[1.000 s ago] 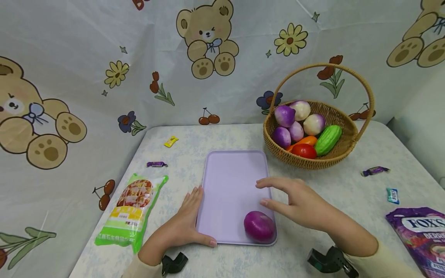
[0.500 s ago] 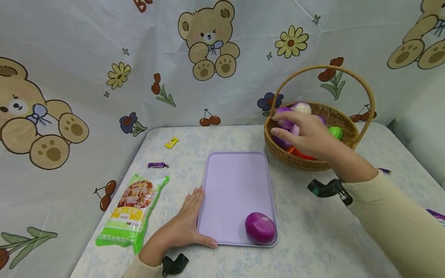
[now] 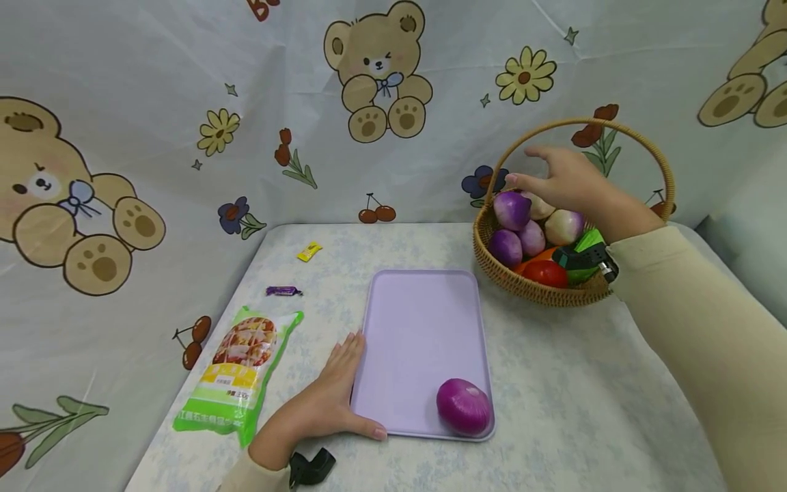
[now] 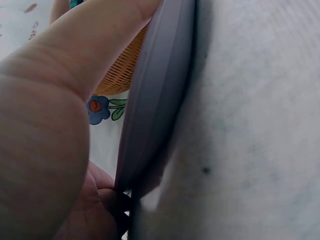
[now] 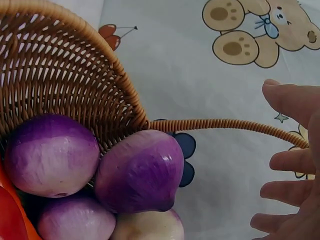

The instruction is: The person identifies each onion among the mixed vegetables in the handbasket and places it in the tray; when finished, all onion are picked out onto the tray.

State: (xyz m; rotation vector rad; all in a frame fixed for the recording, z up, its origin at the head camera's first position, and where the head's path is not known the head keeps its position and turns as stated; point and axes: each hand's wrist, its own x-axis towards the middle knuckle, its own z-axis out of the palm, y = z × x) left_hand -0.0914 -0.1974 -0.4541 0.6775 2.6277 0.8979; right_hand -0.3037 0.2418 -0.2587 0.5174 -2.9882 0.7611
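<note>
A lilac tray [image 3: 415, 335] lies flat on the table with one purple onion [image 3: 464, 406] in its near right corner. My left hand [image 3: 328, 400] rests flat against the tray's left edge [image 4: 155, 100], fingers straight and thumb along the near rim. My right hand [image 3: 568, 181] hovers open over the wicker basket [image 3: 535, 287], its fingers [image 5: 290, 170] spread and holding nothing. Just below it sit purple and white turnips [image 3: 512, 208] [image 5: 140, 170]. A red tomato [image 3: 544, 272], an orange piece and a green gourd lie lower in the basket.
A green snack packet [image 3: 236, 372] lies left of the tray. A purple candy [image 3: 283, 291] and a yellow candy [image 3: 309, 251] sit further back. A bear-print cloth hangs behind the table. The basket's tall handle [image 3: 590, 126] arches over my right hand.
My right hand left the tray near the onion, went up and to the right, and now hovers over the back of the basket. The left hand and the onion stayed put.
</note>
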